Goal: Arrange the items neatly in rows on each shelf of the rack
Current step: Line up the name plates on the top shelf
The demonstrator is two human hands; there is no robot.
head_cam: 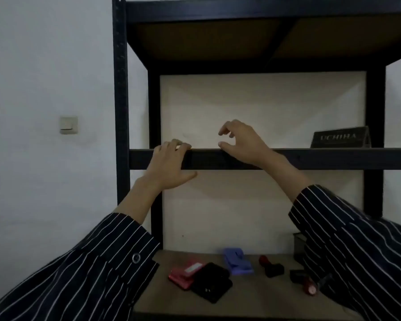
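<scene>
My left hand is there to steady me against the rack. Its fingers hook over the front edge of the upper shelf, the thumb lies stretched out under the beam, and the forearm climbs in from 7 o'clock with the wrist bent back.

My right hand sits just at 3 o'clock of the left one, raised over the same edge. Its fingers are loosely curled, thumb and forefinger parted like a pincer with nothing between them, so that hand is released. I cannot tell whether its heel touches the beam.

Well apart at 3 o'clock stands the name plate, upright and facing out at the far right end of that shelf. I judge it is parked there as one end of a row. The shelf's top is hidden from this low angle.

At 6 o'clock, the lower shelf carries the unsorted lot:
- a pink case lying partly under a black wallet
- a purple hole punch
- a red-and-black stamp
- a small red thing near my right sleeve

They lie at odd angles, not yet in rows.
</scene>
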